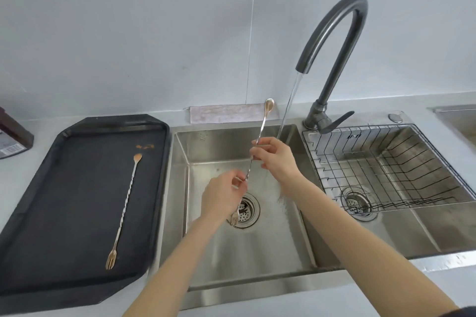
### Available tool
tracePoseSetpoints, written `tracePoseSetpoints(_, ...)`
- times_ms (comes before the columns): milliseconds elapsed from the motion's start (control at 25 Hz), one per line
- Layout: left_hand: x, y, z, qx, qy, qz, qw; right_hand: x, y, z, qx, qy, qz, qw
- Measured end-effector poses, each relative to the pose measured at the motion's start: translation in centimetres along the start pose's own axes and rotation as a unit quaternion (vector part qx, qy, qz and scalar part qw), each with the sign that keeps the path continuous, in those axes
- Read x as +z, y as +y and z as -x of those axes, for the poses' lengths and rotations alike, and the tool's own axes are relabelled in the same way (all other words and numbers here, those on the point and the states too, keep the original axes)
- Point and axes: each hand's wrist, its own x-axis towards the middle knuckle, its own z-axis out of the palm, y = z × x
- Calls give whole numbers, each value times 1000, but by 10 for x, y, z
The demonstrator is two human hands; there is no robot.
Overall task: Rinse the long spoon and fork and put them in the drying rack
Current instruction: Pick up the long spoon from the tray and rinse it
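Over the left sink basin (221, 260) both my hands hold one long twisted spoon-and-fork utensil (262, 126), tilted, spoon end up and fork end down near the drain. My right hand (277, 159) pinches its upper shaft. My left hand (222, 194) grips the lower shaft. Water runs from the dark faucet (332, 33) and falls just right of the utensil, past my right hand. A second identical utensil (126, 207), soiled, lies on the black tray (38, 213) at left. The wire drying rack (386, 165) sits in the right basin and holds nothing.
A folded pale cloth (226, 113) lies behind the sink against the wall. A dark jar (13, 134) stands at the far left edge of the counter. Orange crumbs (144, 146) mark the tray's far end. Another steel basin edge (456, 113) shows at far right.
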Motion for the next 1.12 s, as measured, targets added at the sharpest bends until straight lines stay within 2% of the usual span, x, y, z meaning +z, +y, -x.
tracePoseSetpoints(320, 35, 27, -4, -6, -19, 23, 1000, -49, 11, -18, 16, -4, 7, 1000)
tracePoseSetpoints(800, 44, 11, 0, -30, -41, 40, 998, -62, -10, -52, 66, -36, -127, 989)
tracePoseSetpoints(1000, 41, 15, -4, -21, -22, 51, 998, -63, -18, -62, 63, -22, -216, 974)
tracePoseSetpoints(1120, 41, 19, -4, -14, 9, 40, 999, -62, -15, -62, 56, -6, -214, 975)
